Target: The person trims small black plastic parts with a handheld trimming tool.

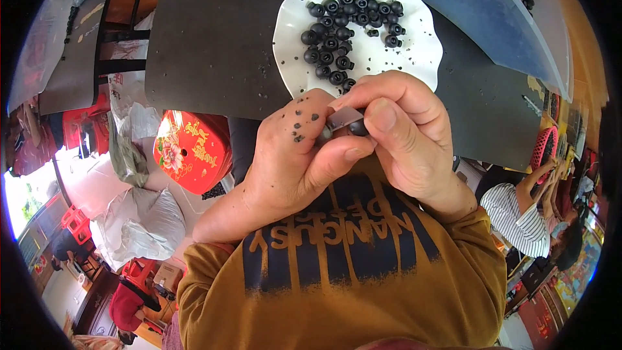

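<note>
Close above the near rim of a white scalloped plate point(418, 68), my two hands meet. My left hand point(288, 149) pinches a small black round piece point(356, 128) between thumb and fingers; another dark rounded bit shows beside its index finger. Dark crumbs stick to the back of this hand. A small flat grey piece, like a blade point(345, 117), is gripped by my right hand point(411, 133) and lies against the black piece. Several black ball-shaped pieces with short holed necks point(330, 43) are gathered on the plate, with crumbs among them.
A dark tabletop point(214, 32) carries the plate. Right of it stands a large bluish translucent tub point(473, 10), with black pieces beyond its wall. A red stool point(191, 152) and a white sack point(146, 227) are at left. A person in a striped top point(515, 217) is at right, near a pink basket point(545, 149).
</note>
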Demonstrator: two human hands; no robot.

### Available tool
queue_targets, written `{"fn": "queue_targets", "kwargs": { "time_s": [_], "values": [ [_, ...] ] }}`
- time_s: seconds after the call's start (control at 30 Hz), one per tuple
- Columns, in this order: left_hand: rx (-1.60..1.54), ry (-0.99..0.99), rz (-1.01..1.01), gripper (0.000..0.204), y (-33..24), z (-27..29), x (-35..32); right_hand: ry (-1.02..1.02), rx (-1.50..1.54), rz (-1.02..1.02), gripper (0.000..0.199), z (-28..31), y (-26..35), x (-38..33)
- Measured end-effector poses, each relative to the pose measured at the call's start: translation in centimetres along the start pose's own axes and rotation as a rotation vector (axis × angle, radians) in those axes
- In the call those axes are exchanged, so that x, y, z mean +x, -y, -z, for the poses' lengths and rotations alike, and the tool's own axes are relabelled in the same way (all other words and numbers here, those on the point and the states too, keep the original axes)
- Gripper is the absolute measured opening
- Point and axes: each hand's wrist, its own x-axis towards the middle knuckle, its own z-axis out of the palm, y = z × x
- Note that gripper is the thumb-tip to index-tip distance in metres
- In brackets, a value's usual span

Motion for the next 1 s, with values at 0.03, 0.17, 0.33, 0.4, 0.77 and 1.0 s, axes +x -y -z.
{"fn": "queue_targets", "kwargs": {
  "time_s": [0.03,0.17,0.33,0.4,0.77,1.0],
  "values": [
    [0.02,-0.003,-0.007,0.034,0.1,0.0,-0.1,-0.009,-0.023,0.021,0.018,-0.1,-0.1,0.0],
    [0.012,-0.019,-0.027,0.035,0.2,-0.2,-0.1,-0.056,-0.046,0.043,0.018,-0.5,-0.3,-0.2],
    [0.143,-0.015,-0.059,0.039,-0.1,-0.3,0.3,-0.078,-0.043,0.04,0.018,-0.7,-0.5,-0.4],
    [0.17,-0.036,-0.075,0.039,0.2,-0.3,0.1,-0.109,-0.03,0.035,0.017,-0.9,-0.8,-0.5],
    [0.435,-0.132,-0.263,0.041,1.5,-0.5,-0.3,-0.183,0.07,0.054,0.016,-2.0,-1.5,-0.9],
    [0.571,-0.139,-0.303,0.043,2.0,-0.4,-0.6,-0.216,0.021,0.019,0.017,-1.9,-1.8,-0.8]
  ]
}}
